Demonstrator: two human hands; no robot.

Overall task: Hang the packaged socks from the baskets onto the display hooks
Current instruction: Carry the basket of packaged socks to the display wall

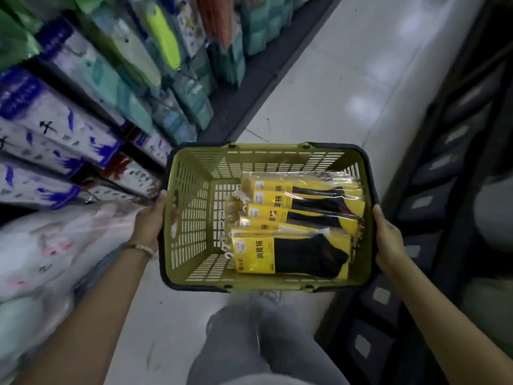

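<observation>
Packaged socks (298,222) stacked inside green basket (191,207).

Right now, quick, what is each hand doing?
Left hand: closed on the left end of the green basket.
Right hand: closed on the basket's right end.
Neither hand touches the sock packs inside.

basket (191,218): matt olive plastic, perforated lattice walls | sock packs (294,254): glossy clear film over yellow card, black knit cloth | floor (319,87): smooth glossy pale tile | hanging packs, upper left (83,87): shiny plastic wrap
</observation>
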